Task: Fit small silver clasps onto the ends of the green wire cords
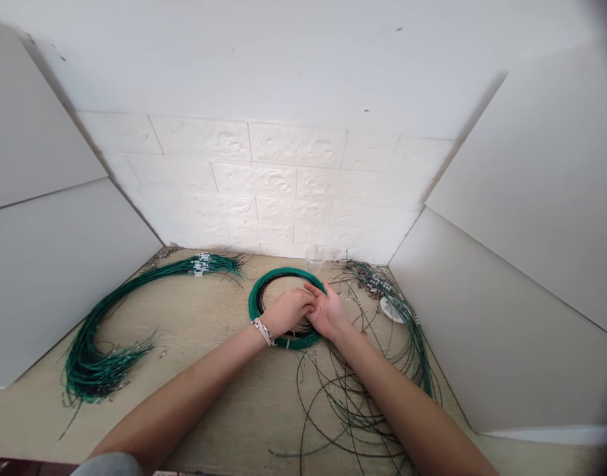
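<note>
My left hand [289,311], with a bracelet at the wrist, is closed in a pinch, its fingertips against my right hand. Whatever it pinches is hidden or too small to name. Palm up, my right hand [330,316] has its visible fingers stretched out and partly covered by the left one. Both hands are over a round coil of green wire [255,301], with darker wire along its inside. White ties show on the coil's near side. Loose dark wires [328,413] spread beneath and beside my right forearm.
On the left of the tabletop [199,370] lies a curved bundle of green wires [88,330] with white pieces near its far end. Another wire bundle [417,330] lies at right, by a white disc [391,309]. White panels flank the table; a brick-patterned wall [274,178] stands behind.
</note>
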Motion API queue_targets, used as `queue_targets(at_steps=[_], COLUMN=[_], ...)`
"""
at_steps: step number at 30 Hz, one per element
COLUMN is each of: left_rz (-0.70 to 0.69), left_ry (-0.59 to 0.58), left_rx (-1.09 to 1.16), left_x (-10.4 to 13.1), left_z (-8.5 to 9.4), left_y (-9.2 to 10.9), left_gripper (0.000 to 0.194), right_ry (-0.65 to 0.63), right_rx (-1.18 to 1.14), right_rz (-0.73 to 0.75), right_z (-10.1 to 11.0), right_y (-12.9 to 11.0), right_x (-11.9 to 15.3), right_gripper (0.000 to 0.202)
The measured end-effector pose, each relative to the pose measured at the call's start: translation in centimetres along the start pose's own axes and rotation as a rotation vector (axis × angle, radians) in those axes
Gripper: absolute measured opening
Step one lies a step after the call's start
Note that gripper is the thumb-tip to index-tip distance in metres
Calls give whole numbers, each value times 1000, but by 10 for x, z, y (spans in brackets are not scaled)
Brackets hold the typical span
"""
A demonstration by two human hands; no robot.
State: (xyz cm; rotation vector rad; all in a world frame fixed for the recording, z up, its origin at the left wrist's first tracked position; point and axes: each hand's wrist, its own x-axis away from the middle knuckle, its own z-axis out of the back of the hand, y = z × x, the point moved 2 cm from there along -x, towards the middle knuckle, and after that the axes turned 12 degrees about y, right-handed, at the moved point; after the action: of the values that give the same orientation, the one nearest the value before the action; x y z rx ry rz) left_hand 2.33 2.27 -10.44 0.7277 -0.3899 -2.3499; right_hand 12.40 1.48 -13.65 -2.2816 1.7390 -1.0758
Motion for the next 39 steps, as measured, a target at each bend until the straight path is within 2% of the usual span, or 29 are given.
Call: queue_targets(at_steps=[7,12,21,31,35,39], left_rz=[42,56,-42,76,-19,-192], left_ry=[13,105,178,220,195,133], left_rx=[9,3,-3,29,-68,-241], left_x=[2,8,14,14,15,14], left_z=[-7,-12,-17,-15,-15,-8], left_y=[-3,-6,-9,-13,-11,1], left_gripper=[17,15,20,17,22,25], right_ry=[5,28,21,25,16,82], right_rx=[28,29,14,8,14,232], right_rz=[2,6,-1,-7,-12,82], right_z=[1,-1,2,0,2,0], right_y=[0,-1,0,0,-1,-10], right_x=[-2,-1,-3,-2,-3,-2], right_gripper=[38,36,38,34,36,34])
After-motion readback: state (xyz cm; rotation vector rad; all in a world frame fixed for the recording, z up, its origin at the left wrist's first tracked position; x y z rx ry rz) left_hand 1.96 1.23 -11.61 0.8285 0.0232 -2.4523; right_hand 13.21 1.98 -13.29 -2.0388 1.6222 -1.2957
